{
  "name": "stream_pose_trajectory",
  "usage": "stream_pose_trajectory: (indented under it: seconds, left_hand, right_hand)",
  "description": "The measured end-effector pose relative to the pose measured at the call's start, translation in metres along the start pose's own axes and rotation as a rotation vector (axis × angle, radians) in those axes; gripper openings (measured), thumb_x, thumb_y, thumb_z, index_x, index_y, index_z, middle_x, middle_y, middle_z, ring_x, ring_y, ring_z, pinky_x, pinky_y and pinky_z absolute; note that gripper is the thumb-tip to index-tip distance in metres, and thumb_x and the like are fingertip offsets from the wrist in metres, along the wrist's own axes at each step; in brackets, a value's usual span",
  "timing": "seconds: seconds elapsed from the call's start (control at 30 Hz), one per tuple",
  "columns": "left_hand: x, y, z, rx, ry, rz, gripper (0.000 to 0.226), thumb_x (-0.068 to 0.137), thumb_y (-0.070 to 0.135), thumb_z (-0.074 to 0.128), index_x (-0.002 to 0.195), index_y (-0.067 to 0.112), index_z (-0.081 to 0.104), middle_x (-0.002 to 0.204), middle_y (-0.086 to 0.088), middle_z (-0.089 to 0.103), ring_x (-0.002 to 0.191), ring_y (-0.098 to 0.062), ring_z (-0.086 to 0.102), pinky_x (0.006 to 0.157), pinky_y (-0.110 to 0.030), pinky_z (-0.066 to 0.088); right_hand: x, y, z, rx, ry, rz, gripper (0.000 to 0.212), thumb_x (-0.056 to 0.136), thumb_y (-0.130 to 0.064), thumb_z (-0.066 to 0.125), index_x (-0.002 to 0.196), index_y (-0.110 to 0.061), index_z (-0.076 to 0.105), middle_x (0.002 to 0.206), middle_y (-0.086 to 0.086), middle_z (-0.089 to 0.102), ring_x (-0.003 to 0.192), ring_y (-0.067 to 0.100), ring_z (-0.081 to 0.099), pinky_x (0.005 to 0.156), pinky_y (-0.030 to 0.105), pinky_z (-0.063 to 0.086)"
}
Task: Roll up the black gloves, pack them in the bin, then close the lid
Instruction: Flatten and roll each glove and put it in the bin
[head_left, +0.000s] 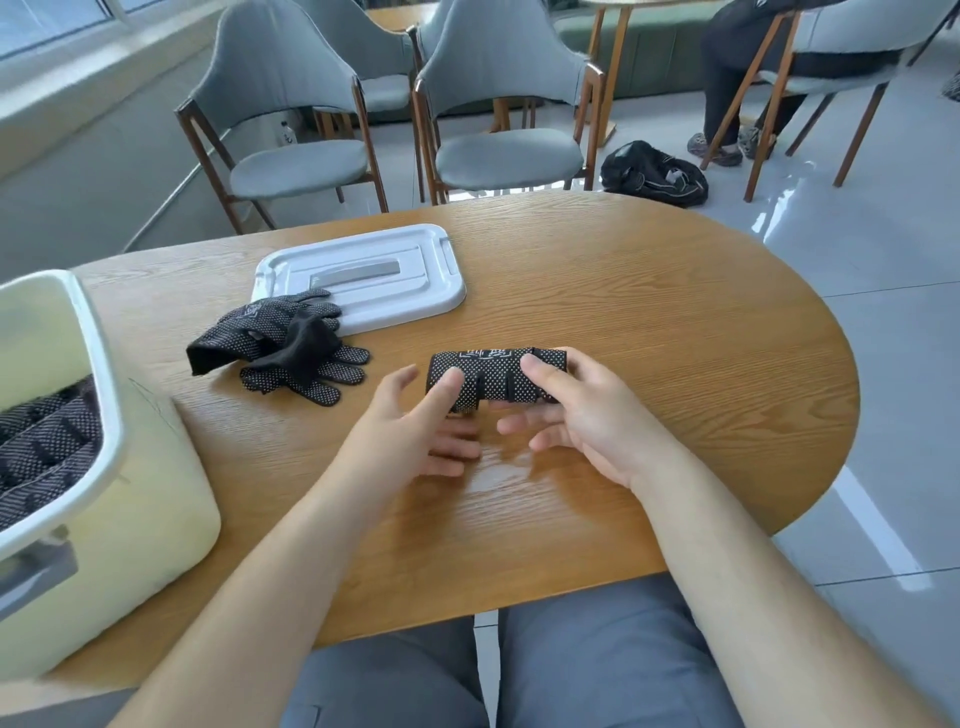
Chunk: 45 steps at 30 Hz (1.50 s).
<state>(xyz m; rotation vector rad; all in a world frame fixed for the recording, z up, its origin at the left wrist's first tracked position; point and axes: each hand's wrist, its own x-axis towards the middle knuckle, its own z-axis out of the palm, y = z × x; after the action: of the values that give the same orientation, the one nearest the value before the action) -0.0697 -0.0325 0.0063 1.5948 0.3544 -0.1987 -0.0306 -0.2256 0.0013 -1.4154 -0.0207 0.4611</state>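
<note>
Roll (493, 376) sits mid-surface (649, 312), nearly wound up. Right hand (587, 415) curls over its right end, left hand (405, 431) is relaxed with its index pressing on top. Step looks like finishing the roll. Next: get a firm grip so it doesn't unwind, carry it left into the bin (156, 493), which already has rolls in it. Loose gloves (280, 348) still to do, lid (363, 275) lies behind them.

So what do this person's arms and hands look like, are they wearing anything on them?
Nothing is worn on them. The left hand and right hand have no gloves, and no ring, watch or bracelet shows. The left forearm and right forearm show no sleeve as far up as the picture reaches. Grey trousers cover the lap.
</note>
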Motion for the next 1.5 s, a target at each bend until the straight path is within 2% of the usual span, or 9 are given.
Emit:
stream_pose_trajectory:
  seconds: [0.13, 0.23, 0.47, 0.67, 0.83, 0.93, 1.07, 1.23, 1.5]
  left_hand:
    - [0.006, 0.004, 0.008, -0.178, -0.111, 0.014, 0.052, 0.093, 0.042, 0.066, 0.135, 0.015, 0.052, 0.113, -0.009, 0.076, 0.103, -0.025, 0.073, 0.078, -0.036, 0.054]
    - [0.01, 0.008, 0.009, -0.227, -0.069, 0.05, 0.034, 0.095, 0.026, 0.068, 0.125, 0.012, 0.061, 0.11, -0.006, 0.076, 0.096, -0.019, 0.07, 0.074, -0.029, 0.049]
    - [-0.002, 0.034, -0.003, -0.187, -0.032, 0.127, 0.039, 0.092, 0.011, 0.068, 0.13, 0.006, 0.059, 0.115, -0.005, 0.074, 0.095, -0.014, 0.07, 0.077, -0.028, 0.051]
    - [-0.039, 0.08, -0.056, -0.02, 0.082, 0.212, 0.04, 0.084, 0.008, 0.077, 0.122, 0.013, 0.066, 0.113, -0.006, 0.076, 0.106, -0.03, 0.071, 0.093, -0.04, 0.054]
    - [-0.076, 0.11, -0.115, 0.18, 0.089, 0.217, 0.043, 0.072, 0.01, 0.077, 0.114, 0.005, 0.071, 0.111, -0.011, 0.076, 0.1, -0.022, 0.07, 0.088, -0.036, 0.052]
    - [-0.091, 0.117, -0.154, 0.235, 0.135, 0.214, 0.038, 0.068, 0.009, 0.079, 0.105, 0.01, 0.071, 0.099, -0.009, 0.075, 0.087, -0.017, 0.068, 0.08, -0.032, 0.049]
    - [-0.104, 0.119, -0.198, 0.271, 0.182, 0.164, 0.036, 0.062, 0.015, 0.083, 0.097, 0.017, 0.072, 0.099, -0.013, 0.073, 0.092, -0.029, 0.064, 0.095, -0.047, 0.045]
    - [-0.116, 0.123, -0.251, 0.414, 0.304, 0.085, 0.049, 0.045, 0.041, 0.086, 0.09, 0.024, 0.076, 0.1, -0.007, 0.073, 0.098, -0.03, 0.062, 0.097, -0.046, 0.044]
    - [-0.1, 0.104, -0.299, 0.876, 0.347, -0.15, 0.01, 0.083, 0.03, 0.08, 0.086, 0.031, 0.071, 0.103, 0.002, 0.069, 0.104, -0.022, 0.063, 0.09, -0.037, 0.052]
  right_hand:
    - [-0.001, 0.002, -0.002, 0.004, -0.039, -0.042, 0.039, 0.102, -0.038, 0.062, 0.127, -0.009, 0.055, 0.11, 0.01, 0.077, 0.093, 0.029, 0.076, 0.059, 0.029, 0.053]
    - [0.0, 0.001, -0.002, 0.017, 0.001, -0.064, 0.034, 0.099, -0.032, 0.067, 0.124, -0.009, 0.059, 0.111, 0.009, 0.075, 0.091, 0.021, 0.074, 0.061, 0.03, 0.053]
    - [0.006, -0.026, 0.009, -0.041, 0.046, -0.167, 0.026, 0.087, -0.017, 0.08, 0.107, -0.013, 0.064, 0.089, -0.005, 0.073, 0.083, 0.012, 0.071, 0.056, 0.028, 0.051]
    - [0.013, -0.071, 0.055, -0.172, -0.158, -0.262, 0.035, 0.087, -0.02, 0.079, 0.119, -0.031, 0.071, 0.106, -0.002, 0.076, 0.09, 0.014, 0.073, 0.065, 0.029, 0.052]
    - [0.019, -0.1, 0.115, -0.323, -0.358, -0.288, 0.036, 0.085, -0.014, 0.079, 0.118, -0.028, 0.076, 0.107, -0.008, 0.078, 0.1, 0.009, 0.072, 0.088, 0.023, 0.053]
    - [0.02, -0.111, 0.157, -0.393, -0.459, -0.278, 0.031, 0.087, -0.007, 0.073, 0.113, -0.022, 0.078, 0.106, 0.002, 0.079, 0.101, 0.019, 0.074, 0.086, 0.022, 0.059]
    - [0.034, -0.117, 0.211, -0.55, -0.461, -0.311, 0.024, 0.08, -0.011, 0.077, 0.099, -0.026, 0.079, 0.099, 0.0, 0.079, 0.094, 0.018, 0.075, 0.089, 0.033, 0.059]
    - [0.052, -0.122, 0.28, -0.721, -0.514, -0.327, 0.024, 0.077, -0.015, 0.079, 0.098, -0.028, 0.078, 0.098, 0.0, 0.079, 0.096, 0.021, 0.074, 0.091, 0.037, 0.06]
    - [0.074, -0.107, 0.354, -1.201, -0.725, -0.269, 0.026, 0.084, -0.016, 0.079, 0.104, -0.029, 0.069, 0.107, 0.0, 0.071, 0.096, 0.017, 0.07, 0.076, 0.028, 0.061]
